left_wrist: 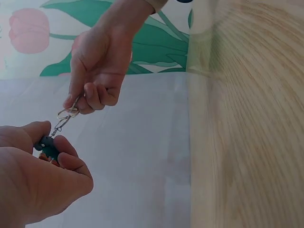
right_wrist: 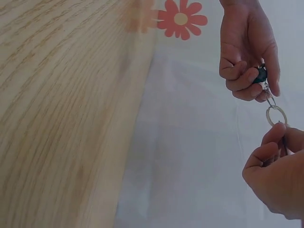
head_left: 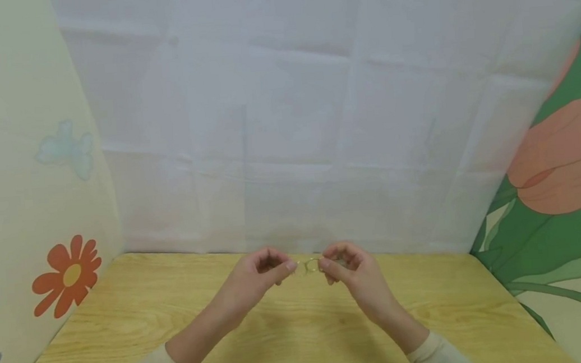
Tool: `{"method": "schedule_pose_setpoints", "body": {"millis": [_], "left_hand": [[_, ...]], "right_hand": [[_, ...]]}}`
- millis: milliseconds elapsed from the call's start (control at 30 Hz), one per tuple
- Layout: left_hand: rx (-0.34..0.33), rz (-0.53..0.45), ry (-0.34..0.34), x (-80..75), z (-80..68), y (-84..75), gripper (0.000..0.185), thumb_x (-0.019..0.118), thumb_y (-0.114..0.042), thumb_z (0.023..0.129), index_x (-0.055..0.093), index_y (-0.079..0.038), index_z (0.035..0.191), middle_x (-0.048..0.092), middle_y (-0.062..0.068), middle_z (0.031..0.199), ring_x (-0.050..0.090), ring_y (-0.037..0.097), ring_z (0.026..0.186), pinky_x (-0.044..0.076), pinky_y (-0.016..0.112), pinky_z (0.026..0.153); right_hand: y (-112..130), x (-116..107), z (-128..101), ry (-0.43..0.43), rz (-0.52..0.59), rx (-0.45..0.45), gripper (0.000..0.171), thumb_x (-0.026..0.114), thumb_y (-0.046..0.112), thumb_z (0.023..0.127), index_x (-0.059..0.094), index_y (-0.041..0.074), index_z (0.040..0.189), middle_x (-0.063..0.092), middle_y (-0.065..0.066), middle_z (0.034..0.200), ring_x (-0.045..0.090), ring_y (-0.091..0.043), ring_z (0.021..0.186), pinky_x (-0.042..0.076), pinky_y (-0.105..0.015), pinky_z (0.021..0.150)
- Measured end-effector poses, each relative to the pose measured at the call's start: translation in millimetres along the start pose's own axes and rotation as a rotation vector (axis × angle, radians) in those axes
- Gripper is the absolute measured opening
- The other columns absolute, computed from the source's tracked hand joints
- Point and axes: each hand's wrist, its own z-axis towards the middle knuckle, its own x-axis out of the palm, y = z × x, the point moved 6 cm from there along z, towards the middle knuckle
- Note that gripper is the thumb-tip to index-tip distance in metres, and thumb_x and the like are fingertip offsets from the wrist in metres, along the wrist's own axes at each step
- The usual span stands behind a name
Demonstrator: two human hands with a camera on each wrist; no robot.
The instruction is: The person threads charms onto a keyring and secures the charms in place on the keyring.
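We hold a small silver metal key ring with a short clip chain (right_wrist: 276,114) in the air between our two hands, just above the pale wooden tabletop (head_left: 301,338) and near the white creased backdrop sheet (head_left: 316,118). Its long axis runs side to side, from one hand straight across to the other, so neither hand is nearer: each has an end. Our left hand (head_left: 256,276) pinches a small dark green fob (left_wrist: 49,145) between curled thumb and fingers; our right hand (head_left: 349,270), fingers also curled, pinches the ring end, and something thin and dark shows between its fingertips in the right wrist view. We cannot make out what that piece is, nor whether the ring is split open. From the head view the ring is a faint glint, the fob hidden by our fingers. A flower-printed panel (head_left: 64,276) stands at left, a tulip-printed panel (head_left: 557,163) at right.
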Motion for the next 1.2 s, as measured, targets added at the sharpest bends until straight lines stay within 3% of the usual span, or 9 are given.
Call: {"method": "schedule_pose_setpoints", "body": {"millis": [200,367,500,667,933,1033,1200], "left_hand": [[0.008,0.052,0.01,-10.6,8.6,10.2,0.032,0.078,-0.034,0.093,0.068,-0.008,0.108,0.067,0.008,0.106,0.061,0.027,0.099,0.05,0.039,0.085],[0.018,0.121,0.004,-17.3,14.0,19.3,0.021,0.076,-0.021,0.095,0.071,-0.008,0.11,0.068,0.007,0.109,0.063,0.023,0.098,0.052,0.048,0.088],[-0.012,0.168,-0.029,-23.5,18.1,29.7,0.017,0.07,-0.011,0.098,0.073,-0.011,0.115,0.07,0.005,0.114,0.065,0.022,0.105,0.051,0.05,0.093],[-0.047,0.151,-0.038,-28.4,21.3,40.6,0.021,0.065,-0.006,0.101,0.072,-0.008,0.12,0.071,0.002,0.111,0.066,0.027,0.109,0.048,0.051,0.098],[-0.045,0.243,-0.054,-30.3,20.0,51.1,0.017,0.072,-0.009,0.097,0.073,-0.006,0.114,0.067,0.004,0.115,0.068,0.022,0.102,0.055,0.046,0.087],[-0.053,0.278,-0.027,-28.4,19.5,55.5,0.019,0.073,-0.011,0.096,0.072,-0.004,0.114,0.066,0.006,0.115,0.067,0.023,0.1,0.056,0.046,0.084],[-0.074,0.315,-0.013,-26.4,19.2,61.4,0.021,0.074,-0.007,0.094,0.07,0.001,0.114,0.068,0.005,0.102,0.068,0.022,0.094,0.056,0.043,0.079]], "right_hand": [[-12.3,-8.0,9.6,-0.022,-0.044,0.022,0.026,0.077,0.023,0.094,0.068,0.002,0.106,0.066,-0.02,0.091,0.063,-0.026,0.078,0.054,-0.034,0.074],[-27.5,-14.1,17.1,-0.014,-0.08,0.071,0.021,0.075,0.019,0.096,0.071,0.002,0.108,0.068,-0.026,0.095,0.067,-0.028,0.08,0.055,-0.039,0.075],[-42.7,-16.4,20.3,0.012,-0.131,0.117,0.019,0.071,0.013,0.098,0.072,-0.001,0.111,0.07,-0.023,0.096,0.069,-0.03,0.083,0.056,-0.045,0.079],[-61.6,-19.4,19.1,0.026,-0.2,0.167,0.015,0.072,0.011,0.097,0.073,-0.001,0.106,0.071,-0.022,0.089,0.069,-0.038,0.081,0.057,-0.04,0.073],[-78.2,-20.8,14.6,0.144,-0.245,0.259,0.017,0.072,0.013,0.097,0.07,-0.004,0.101,0.072,-0.015,0.087,0.068,-0.037,0.078,0.058,-0.046,0.07],[-82.4,-20.5,13.9,0.192,-0.224,0.297,0.016,0.069,0.008,0.098,0.068,-0.007,0.103,0.072,-0.019,0.088,0.069,-0.036,0.079,0.059,-0.043,0.07],[-89.6,-20.9,13.1,0.225,-0.167,0.355,0.014,0.06,-0.001,0.101,0.063,-0.013,0.109,0.071,-0.026,0.094,0.072,-0.034,0.081,0.059,-0.036,0.07]]}}
